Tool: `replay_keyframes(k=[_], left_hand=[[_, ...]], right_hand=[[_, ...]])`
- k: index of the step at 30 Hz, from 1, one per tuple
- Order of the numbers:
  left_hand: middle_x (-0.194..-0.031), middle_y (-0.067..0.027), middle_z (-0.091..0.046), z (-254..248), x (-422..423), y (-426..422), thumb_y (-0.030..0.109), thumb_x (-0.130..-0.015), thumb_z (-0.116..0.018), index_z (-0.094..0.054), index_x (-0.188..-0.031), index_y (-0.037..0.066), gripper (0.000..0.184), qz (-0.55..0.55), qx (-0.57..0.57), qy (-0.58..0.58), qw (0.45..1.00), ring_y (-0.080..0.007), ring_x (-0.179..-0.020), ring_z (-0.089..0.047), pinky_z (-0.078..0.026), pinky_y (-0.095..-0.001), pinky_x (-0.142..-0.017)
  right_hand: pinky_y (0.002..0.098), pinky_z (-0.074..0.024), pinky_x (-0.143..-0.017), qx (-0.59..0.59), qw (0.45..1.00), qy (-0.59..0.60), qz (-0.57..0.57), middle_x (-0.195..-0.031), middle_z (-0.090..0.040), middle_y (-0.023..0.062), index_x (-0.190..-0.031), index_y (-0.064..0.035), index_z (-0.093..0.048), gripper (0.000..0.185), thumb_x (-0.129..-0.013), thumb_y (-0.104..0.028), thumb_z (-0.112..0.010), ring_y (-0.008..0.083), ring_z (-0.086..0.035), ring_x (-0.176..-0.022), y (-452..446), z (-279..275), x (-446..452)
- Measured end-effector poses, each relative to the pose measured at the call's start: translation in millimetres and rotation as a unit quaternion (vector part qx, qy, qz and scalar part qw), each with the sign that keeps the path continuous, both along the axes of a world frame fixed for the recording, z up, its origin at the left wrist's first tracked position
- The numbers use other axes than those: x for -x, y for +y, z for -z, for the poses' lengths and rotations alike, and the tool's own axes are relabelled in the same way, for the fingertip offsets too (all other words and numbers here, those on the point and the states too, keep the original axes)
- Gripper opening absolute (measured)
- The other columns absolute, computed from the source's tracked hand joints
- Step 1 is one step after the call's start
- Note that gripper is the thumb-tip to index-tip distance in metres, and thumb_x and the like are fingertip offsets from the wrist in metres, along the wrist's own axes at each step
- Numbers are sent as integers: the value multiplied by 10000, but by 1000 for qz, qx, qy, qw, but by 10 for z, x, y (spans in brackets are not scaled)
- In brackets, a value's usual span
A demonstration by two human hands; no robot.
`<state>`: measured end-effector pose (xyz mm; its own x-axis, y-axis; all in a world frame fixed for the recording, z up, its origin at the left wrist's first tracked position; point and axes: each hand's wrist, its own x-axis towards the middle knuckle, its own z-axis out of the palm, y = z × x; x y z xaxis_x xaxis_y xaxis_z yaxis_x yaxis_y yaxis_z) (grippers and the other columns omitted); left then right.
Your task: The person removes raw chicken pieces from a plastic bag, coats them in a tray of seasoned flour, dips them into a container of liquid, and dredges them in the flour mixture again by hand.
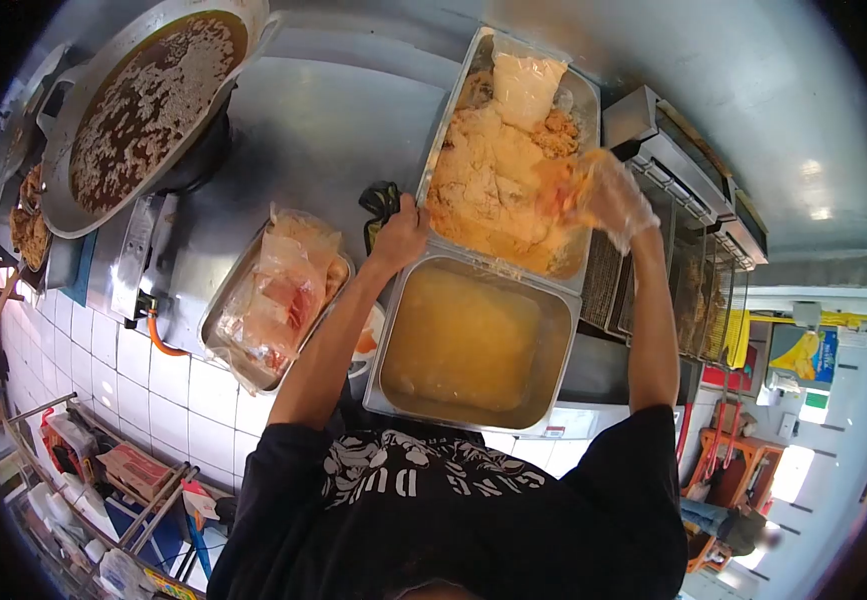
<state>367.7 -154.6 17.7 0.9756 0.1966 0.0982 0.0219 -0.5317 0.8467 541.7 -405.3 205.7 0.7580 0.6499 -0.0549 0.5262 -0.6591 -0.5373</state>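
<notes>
My right hand [615, 200], in a clear plastic glove, is over the right side of a metal tray [440, 135] of flour-like breading [488, 165]. Its closed fingers hold a reddish piece of raw meat [556, 190], smeared by motion. My bare left hand [401, 238] is closed at the tray's near left corner, on the rim. A filled plastic bag [526, 90] and a crumbly clump [556, 135] lie in the breading. Nearer my body is a second metal tray [375, 385] of cloudy yellow liquid [468, 335].
A pan [218, 345] with bagged raw meat [288, 290] is left of my forearm. A large wok of bubbling dark oil [158, 105] stands at upper left. Wire fryer baskets [688, 290] are at right. Dark bundled cloth or plastic [381, 205] lies beside my left hand.
</notes>
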Motion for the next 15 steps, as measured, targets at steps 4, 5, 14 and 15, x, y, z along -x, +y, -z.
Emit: replay_keyframes(k=[4,5,14,15], left_hand=[[-711,-302,-538,-140,15,-19,182,-946,-437,-367,-949,-44,236,-50,112,98,988,-476,-619,-554,-426,-538,-563],[-759,-291,-505,-67,27,-17,157,-945,-435,-408,-929,-64,223,-24,23,20,999,-461,-589,-546,-431,-520,-548],[-874,-242,-415,-60,32,-29,75,-926,-446,-504,-923,-93,177,-1,-71,-33,997,-394,-553,-544,-440,-466,-516],[-878,-240,-412,-79,35,-28,71,-923,-449,-509,-927,-91,173,-4,-61,-26,998,-391,-551,-545,-440,-462,-517]], right_hand=[[388,-478,-883,258,950,-171,-28,-1083,-629,154,-1123,-62,-616,545,-624,-175,-802,297,-606,-1016,378,-35,-694],[388,-478,-883,256,951,-168,-27,-1083,-629,154,-1123,-62,-616,545,-624,-175,-802,297,-606,-1016,361,48,-786],[382,-498,-805,103,977,-86,167,-1021,-641,199,-1113,-33,-600,361,-767,-134,-626,329,-621,-953,-134,974,-1124],[391,-498,-802,222,964,-74,130,-1017,-642,196,-1122,-33,-595,361,-780,-146,-626,333,-622,-945,51,715,-722]])
